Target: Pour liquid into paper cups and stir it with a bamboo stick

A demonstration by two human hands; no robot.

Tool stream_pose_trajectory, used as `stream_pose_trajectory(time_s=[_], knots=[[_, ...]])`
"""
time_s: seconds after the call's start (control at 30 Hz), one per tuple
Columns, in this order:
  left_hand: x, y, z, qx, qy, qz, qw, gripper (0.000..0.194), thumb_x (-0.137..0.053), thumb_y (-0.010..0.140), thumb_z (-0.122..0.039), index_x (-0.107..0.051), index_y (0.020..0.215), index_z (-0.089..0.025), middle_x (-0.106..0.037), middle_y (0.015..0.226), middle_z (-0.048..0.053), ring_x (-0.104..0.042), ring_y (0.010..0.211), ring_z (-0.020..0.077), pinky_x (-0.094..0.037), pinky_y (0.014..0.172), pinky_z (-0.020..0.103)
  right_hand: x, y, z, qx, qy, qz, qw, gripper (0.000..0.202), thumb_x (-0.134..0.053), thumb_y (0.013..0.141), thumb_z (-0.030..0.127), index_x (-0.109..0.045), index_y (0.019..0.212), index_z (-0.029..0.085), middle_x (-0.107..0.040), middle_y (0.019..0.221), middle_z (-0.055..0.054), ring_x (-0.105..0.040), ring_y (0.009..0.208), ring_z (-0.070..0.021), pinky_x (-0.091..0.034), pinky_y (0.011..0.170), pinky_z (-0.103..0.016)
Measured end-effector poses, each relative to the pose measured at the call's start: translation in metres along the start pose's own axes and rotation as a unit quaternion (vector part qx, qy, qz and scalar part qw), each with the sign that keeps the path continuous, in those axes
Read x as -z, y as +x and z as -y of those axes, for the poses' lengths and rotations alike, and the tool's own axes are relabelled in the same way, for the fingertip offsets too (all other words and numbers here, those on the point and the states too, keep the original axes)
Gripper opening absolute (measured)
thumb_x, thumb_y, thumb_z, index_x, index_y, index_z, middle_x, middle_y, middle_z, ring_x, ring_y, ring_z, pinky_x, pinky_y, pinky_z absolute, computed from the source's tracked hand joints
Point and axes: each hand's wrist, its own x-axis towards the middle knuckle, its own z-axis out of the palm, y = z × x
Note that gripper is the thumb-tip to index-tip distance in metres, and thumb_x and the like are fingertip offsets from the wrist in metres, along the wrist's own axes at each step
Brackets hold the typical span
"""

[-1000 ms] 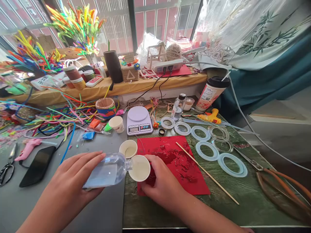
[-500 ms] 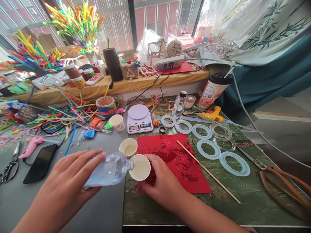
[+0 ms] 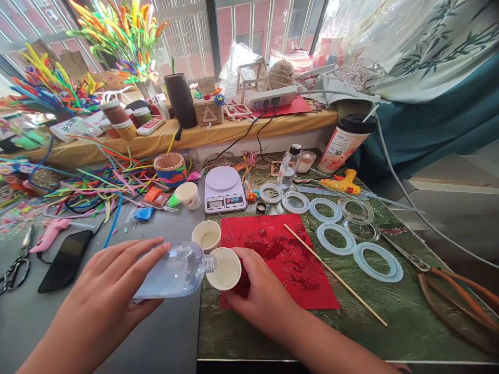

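Note:
My left hand (image 3: 113,280) is wrapped round a clear bottle (image 3: 181,270), tipped on its side with its open neck over the rim of a paper cup (image 3: 224,268). That cup is gripped by my right hand (image 3: 259,283) and leans toward the bottle. Just behind it stands a second paper cup (image 3: 206,236) with some liquid in its bottom. Under my right hand lies a red sheet (image 3: 296,259) with glossy wet patches. A thin wooden stick (image 3: 335,275) rests across the sheet's right side. A small dark cap (image 3: 261,208) lies behind the sheet.
A white kitchen scale (image 3: 225,189) and another paper cup (image 3: 187,195) stand behind. Several ring-shaped silicone moulds (image 3: 336,238) lie at right, near a yellow glue gun (image 3: 343,183) and large scissors (image 3: 429,269). A capped bottle (image 3: 289,167) stands behind them. A phone (image 3: 65,261) lies left.
Both hands, the bottle and the cup keep almost the same places. The view has shifted very slightly.

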Motion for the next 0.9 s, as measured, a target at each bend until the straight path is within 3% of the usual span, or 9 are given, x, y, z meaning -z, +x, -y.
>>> stream_pose_trajectory(time_s=[0.43,0.63,0.9], knots=[[-0.0006,-0.0009,-0.0003,0.006,-0.004,-0.010,1.000,0.060,-0.068,0.105,-0.043,-0.054,0.162,-0.034,-0.081,0.142,0.008,-0.077,0.126,0.0350,-0.055,0.111,0.049,-0.0015,-0.0008,-0.0010,-0.001,-0.006,0.007,1.000,0.063,-0.079,0.085,0.007,-0.063,0.143,0.025,-0.074,0.144,-0.012,-0.069,0.131,-0.0314,-0.056,0.113,-0.052],[0.0024,-0.0014,-0.0020,0.035,0.007,0.017,0.999,0.065,-0.069,0.104,-0.045,-0.047,0.164,-0.043,-0.078,0.146,0.001,-0.076,0.127,0.0349,-0.057,0.113,0.050,-0.0020,0.0007,-0.0006,-0.003,-0.006,0.010,1.000,0.060,-0.080,0.086,0.009,-0.063,0.142,0.025,-0.074,0.143,-0.012,-0.070,0.130,-0.0314,-0.056,0.112,-0.052],[0.0045,-0.0010,-0.0032,0.023,0.006,0.006,1.000,0.062,-0.069,0.104,-0.040,-0.051,0.163,-0.038,-0.079,0.145,0.004,-0.076,0.126,0.0349,-0.054,0.113,0.049,-0.0014,0.0008,-0.0007,-0.001,-0.008,0.012,1.000,0.058,-0.077,0.087,0.008,-0.063,0.142,0.024,-0.074,0.141,-0.012,-0.069,0.127,-0.0305,-0.057,0.110,-0.050]])
